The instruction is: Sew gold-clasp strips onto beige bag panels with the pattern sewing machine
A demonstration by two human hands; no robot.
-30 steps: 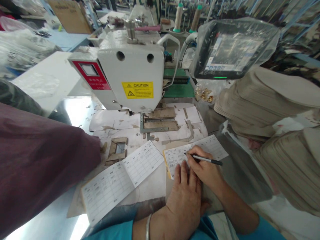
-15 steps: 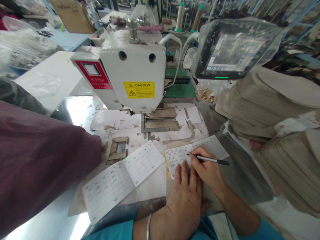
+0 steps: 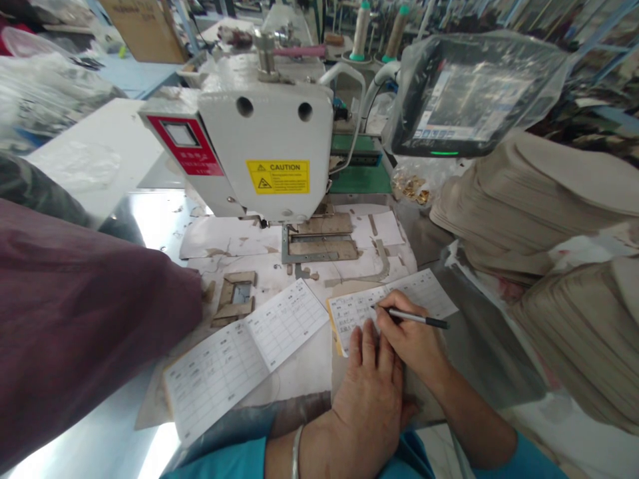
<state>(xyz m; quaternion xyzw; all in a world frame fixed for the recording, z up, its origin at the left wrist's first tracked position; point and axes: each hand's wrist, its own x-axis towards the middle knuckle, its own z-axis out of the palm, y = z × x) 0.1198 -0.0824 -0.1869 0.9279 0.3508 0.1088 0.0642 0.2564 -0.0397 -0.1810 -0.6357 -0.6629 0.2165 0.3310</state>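
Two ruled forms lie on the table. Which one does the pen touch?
The right form, under the left hand; the pen in the right hand touches it. The left form lies untouched.

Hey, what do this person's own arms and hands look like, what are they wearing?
Turquoise sleeves cover both upper arms: the left sleeve and the right sleeve. The forearms are bare. A thin silver bangle circles the wrist of the left hand. The right hand wears no glove.

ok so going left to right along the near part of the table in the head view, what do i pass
dark maroon cloth → long white ruled paper form → thin black pen held in the right hand → stacked beige fabric pieces
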